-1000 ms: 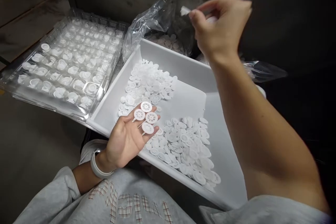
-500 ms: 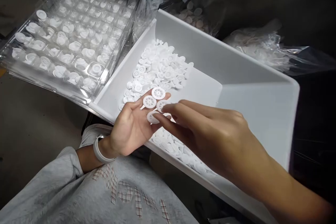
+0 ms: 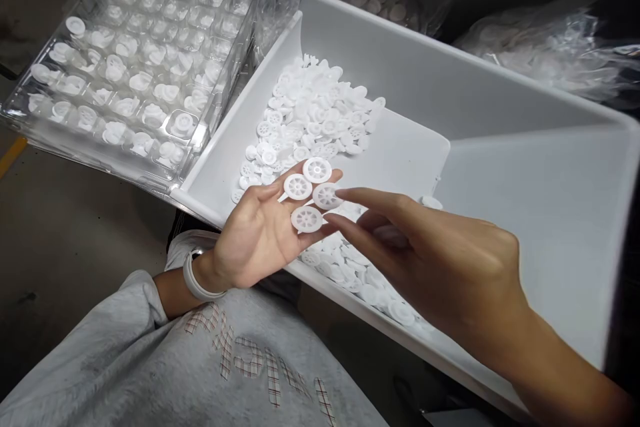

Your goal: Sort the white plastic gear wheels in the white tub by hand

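Note:
My left hand (image 3: 263, 230) is palm up over the near left wall of a bin, cradling several small white plastic wheels (image 3: 307, 219) with spokes and thin stems. They rest side by side on its fingers. My right hand (image 3: 430, 247) reaches in from the right, its index fingertip at the edge of one wheel (image 3: 327, 195) and its thumb at the lower one. Its other fingers are curled; a pale disc-like shape (image 3: 391, 235) shows among them, partly hidden. A loose heap of similar wheels (image 3: 320, 110) lies in the bin beyond my left hand.
The grey-white bin (image 3: 500, 107) sits in front of me, with more wheels (image 3: 370, 287) along its near side. At left stands a clear compartment tray (image 3: 135, 87) filled with white parts. Clear plastic bags (image 3: 555, 53) with pale parts lie behind the bin.
The right fingertips have drawn back a little to the right, uncovering more of the wheels on my left hand. The view has shifted, and the left hand still holds the same wheels.

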Motion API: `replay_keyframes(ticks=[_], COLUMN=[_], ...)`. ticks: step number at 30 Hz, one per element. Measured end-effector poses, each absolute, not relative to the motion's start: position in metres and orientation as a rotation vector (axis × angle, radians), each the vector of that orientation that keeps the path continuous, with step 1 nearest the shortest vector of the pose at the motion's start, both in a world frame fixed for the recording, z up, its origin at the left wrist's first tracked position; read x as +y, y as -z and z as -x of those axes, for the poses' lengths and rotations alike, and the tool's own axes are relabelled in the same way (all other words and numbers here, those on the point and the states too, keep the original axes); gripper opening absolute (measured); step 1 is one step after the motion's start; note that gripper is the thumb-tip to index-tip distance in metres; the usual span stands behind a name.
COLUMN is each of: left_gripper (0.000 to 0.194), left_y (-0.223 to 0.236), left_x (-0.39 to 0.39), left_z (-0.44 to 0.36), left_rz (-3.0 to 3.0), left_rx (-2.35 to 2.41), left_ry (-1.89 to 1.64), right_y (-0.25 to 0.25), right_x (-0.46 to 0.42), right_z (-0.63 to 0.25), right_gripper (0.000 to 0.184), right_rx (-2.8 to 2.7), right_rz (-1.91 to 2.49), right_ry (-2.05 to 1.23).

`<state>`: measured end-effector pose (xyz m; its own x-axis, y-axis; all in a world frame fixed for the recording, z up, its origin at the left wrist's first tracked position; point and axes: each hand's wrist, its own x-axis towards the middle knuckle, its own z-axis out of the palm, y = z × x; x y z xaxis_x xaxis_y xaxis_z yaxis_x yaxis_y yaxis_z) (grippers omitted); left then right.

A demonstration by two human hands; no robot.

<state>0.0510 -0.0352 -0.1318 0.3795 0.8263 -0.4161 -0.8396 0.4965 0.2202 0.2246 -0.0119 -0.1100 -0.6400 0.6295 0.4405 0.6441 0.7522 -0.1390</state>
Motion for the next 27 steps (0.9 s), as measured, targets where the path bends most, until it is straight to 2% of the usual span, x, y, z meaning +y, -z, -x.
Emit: replay_keyframes(ticks=[15, 27], left_gripper=[0.046, 0.042], left_y=[0.1350, 0.1366], left_x=[-0.0384, -0.0405], left_z=[-0.0467, -0.0461], left_rz=[-0.056, -0.083], left_rx=[0.501, 0.369], left_ry=[-1.012, -0.997], right_y=[0.1086, 0.1099], right_x=[-0.0156, -0.0147], right_z=[-0.2269, -0.2275], right_gripper=[0.014, 0.011], right_rx=[-2.483, -2.466], right_rz=[0.849, 0.914], right_ry=[0.092, 0.027])
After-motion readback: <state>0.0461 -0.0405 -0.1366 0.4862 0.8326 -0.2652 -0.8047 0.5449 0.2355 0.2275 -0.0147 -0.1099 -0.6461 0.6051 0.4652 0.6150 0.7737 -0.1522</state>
